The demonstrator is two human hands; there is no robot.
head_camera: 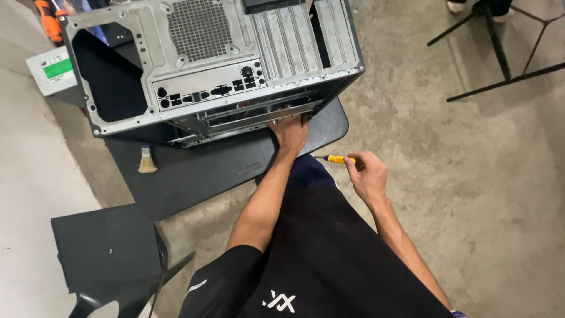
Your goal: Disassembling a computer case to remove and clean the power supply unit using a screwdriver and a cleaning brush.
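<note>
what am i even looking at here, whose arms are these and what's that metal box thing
This is one picture from a camera worn on a person's head, looking down, so the arms are that person's own. The metal box is a desktop computer case, seen from its back panel with ports and a fan grille. It rests on a dark mat on a concrete floor. The left hand reaches into the open lower edge of the case. The right hand holds a small yellow-handled screwdriver away from the case. A small brush lies on the mat, and a black side panel lies on the floor nearby.
</note>
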